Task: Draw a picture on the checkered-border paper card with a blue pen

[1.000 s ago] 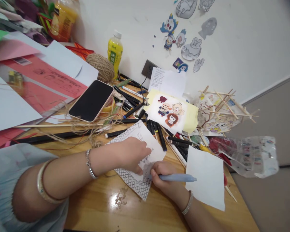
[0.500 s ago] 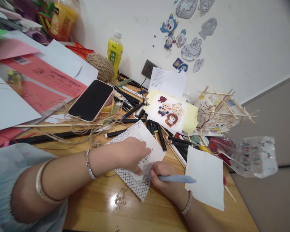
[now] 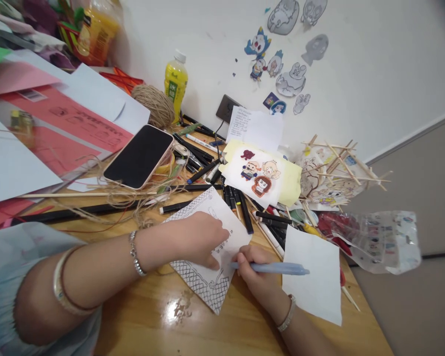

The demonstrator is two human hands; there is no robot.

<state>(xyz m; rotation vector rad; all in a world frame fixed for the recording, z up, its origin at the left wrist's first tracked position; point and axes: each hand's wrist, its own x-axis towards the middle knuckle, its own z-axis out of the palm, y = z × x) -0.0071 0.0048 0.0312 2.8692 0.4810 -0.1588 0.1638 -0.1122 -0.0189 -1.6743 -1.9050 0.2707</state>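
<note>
A white sheet with a black crosshatched border (image 3: 202, 282) and small handwriting lies on the wooden table, turned at an angle. My left hand (image 3: 196, 240) rests on top of it, thumb spread away from the fingers, and covers part of the drawing. At the sheet's right edge my right hand (image 3: 255, 272) is closed around a light blue pen (image 3: 282, 268). The pen's tip points left, close to the paper; whether it touches is hard to tell. To the right of my right hand lies a blank white sheet (image 3: 311, 277).
Several black markers (image 3: 244, 212) lie behind the bordered sheet, below a page of coloured cartoon figures (image 3: 259, 173). A phone (image 3: 139, 155), loose twine, a twine ball (image 3: 154, 105) and a yellow drink bottle (image 3: 176, 81) stand leftward. A stick lantern (image 3: 333, 170) and plastic bag (image 3: 385, 242) are right.
My right hand has shifted slightly, lifting its fingers and turning the pen so it lies more level and its tip shows. My left hand stays on the sheet. The view has moved a little.
</note>
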